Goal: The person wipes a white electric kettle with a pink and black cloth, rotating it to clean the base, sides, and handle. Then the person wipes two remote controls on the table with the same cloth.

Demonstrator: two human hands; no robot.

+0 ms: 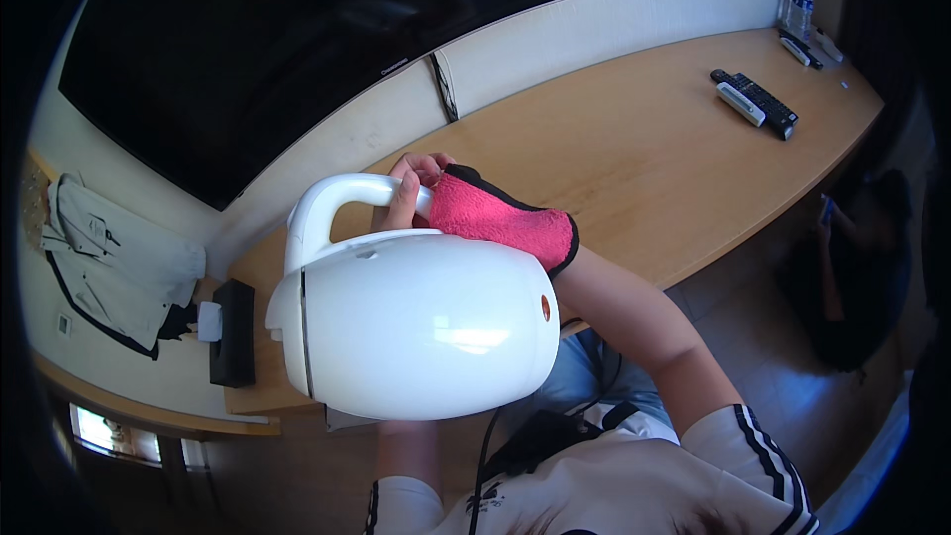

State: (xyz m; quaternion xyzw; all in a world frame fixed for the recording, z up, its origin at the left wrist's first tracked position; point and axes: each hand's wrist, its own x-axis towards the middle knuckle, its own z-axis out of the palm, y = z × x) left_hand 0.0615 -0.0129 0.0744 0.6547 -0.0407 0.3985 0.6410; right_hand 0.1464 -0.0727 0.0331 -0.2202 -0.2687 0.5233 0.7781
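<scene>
A glossy white electric kettle (431, 327) is held tilted on its side in front of me, its lid end to the left and a small orange spot near its right end. My right hand (405, 197) is closed around the kettle's handle (312, 219). A pink cloth with black edging (505, 219) lies against the end of the handle and covers my right wrist. My left forearm (409, 449) rises behind the kettle, which hides my left hand. A grey corner of something (356, 417) shows just below the kettle.
On the long wooden desk (631, 141) lie remote controls (758, 104); a plastic bottle (800, 9) stands at its far right. A black tissue box (234, 334) is at the left. A large television (334, 22) is above. Another person (854, 267) is low at the right.
</scene>
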